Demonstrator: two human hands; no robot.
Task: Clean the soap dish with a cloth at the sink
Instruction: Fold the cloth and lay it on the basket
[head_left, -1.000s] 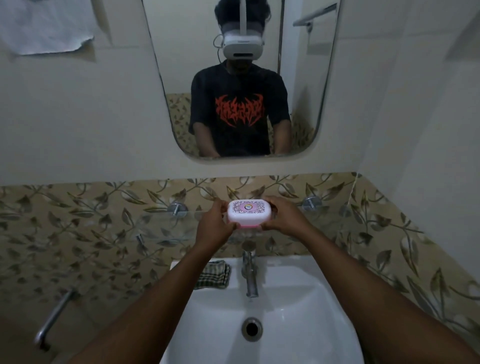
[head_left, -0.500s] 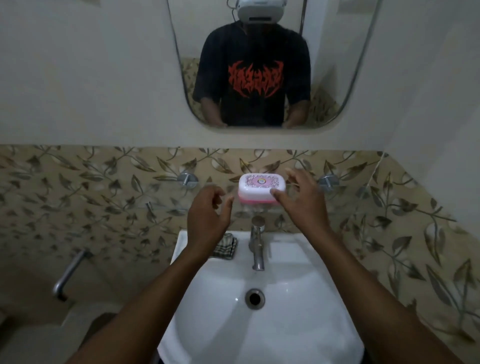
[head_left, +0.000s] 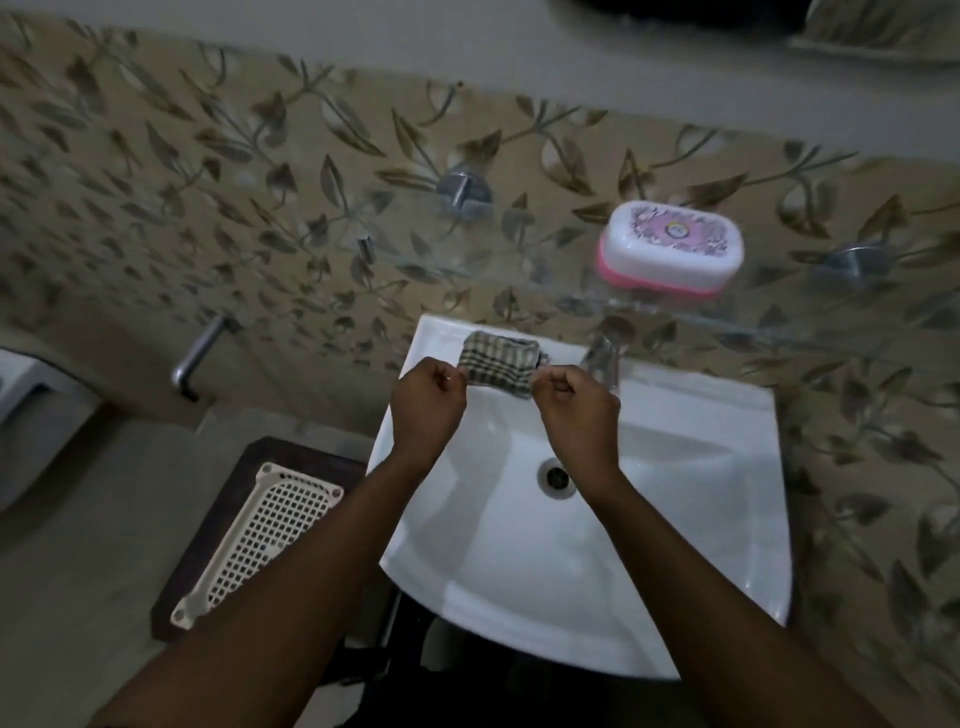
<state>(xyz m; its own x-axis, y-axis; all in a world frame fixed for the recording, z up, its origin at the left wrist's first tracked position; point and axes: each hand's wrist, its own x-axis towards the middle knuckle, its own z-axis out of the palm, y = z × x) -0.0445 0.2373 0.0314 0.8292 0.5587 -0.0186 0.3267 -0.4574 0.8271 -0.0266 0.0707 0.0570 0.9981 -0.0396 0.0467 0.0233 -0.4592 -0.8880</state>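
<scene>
A pink soap dish with a white patterned lid (head_left: 671, 250) rests on the glass shelf (head_left: 519, 270) above the white sink (head_left: 675, 545). A folded checked cloth (head_left: 498, 364) lies on the sink's back left rim. My left hand (head_left: 428, 402) pinches the cloth's left edge and my right hand (head_left: 574, 405) pinches its right edge, both over the basin. The fingertips are partly hidden behind the knuckles.
The chrome tap (head_left: 602, 358) stands just right of my right hand, and the drain (head_left: 557, 477) is below it. A chrome wall handle (head_left: 200, 353) sticks out at the left. A white perforated basket (head_left: 260, 540) lies on a dark mat on the floor.
Both hands let go of the soap dish, left it on the shelf, and dropped down to the cloth on the sink rim. My view tilted down and to the left.
</scene>
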